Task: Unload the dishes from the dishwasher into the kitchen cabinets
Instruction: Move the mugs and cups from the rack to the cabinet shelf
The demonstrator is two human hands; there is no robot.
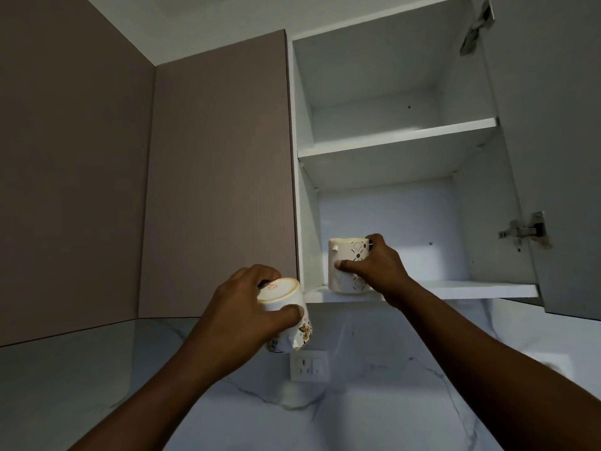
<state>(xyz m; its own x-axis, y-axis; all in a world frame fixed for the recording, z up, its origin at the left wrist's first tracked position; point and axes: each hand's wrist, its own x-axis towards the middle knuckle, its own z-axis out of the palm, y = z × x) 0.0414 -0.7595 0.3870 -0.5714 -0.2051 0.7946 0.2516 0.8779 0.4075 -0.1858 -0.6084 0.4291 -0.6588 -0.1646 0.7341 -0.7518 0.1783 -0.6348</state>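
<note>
Mugs are what we have in both hands. Our right hand [374,265], at centre frame, is wrapped round a cream glazed ceramic mug with a black diamond pattern [344,265]: the thumb presses across its front and the fingers curl behind its far side. That mug stands at the front left of the white laminate bottom shelf [471,289] of the open wall cabinet; whether its base is fully seated we cannot tell.

Our left hand [240,307], just left of and below the shelf edge, grips a cream glazed ceramic mug with a yellow flower print [292,320], tilted so its unglazed foot ring and a red stamp face us. The thumb lies over the wall, the fingers curl round the base; it is in the air, not yet shelved.

We judge both mugs stiff, fairly light, smooth enough to slip, and liable to chip against the shelf's edge. A whole-hand wrap round the barrel suits them best.

Further out, the upper white shelf [390,138] sits at upper right, a taupe matt cabinet door [211,174] at left, and a white wall socket [309,366] on the marble-look backsplash [390,369] below.
</note>
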